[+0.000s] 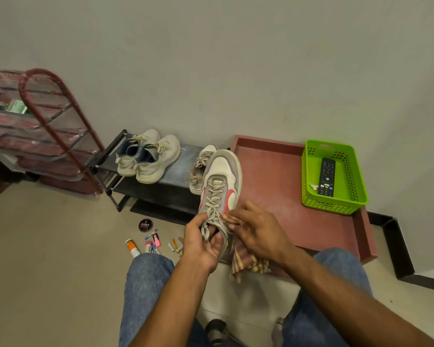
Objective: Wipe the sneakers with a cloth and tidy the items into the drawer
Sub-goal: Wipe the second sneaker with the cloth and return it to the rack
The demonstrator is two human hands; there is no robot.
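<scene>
At far left stands a red wire rack [48, 126]; right of it, a pair of pale sneakers [148, 156] sits on a low black shoe rack [161, 186]. Small tubes and a polish tin [145, 225] lie on the floor near your knee. Your left hand [203, 244] grips the heel of a white-and-pink sneaker [222, 186], while your right hand [257, 230] presses a checked cloth [248, 264] against its side. Farther right, a green basket [311, 196] holding a remote [326, 177] sits in a red drawer [273, 176].
</scene>
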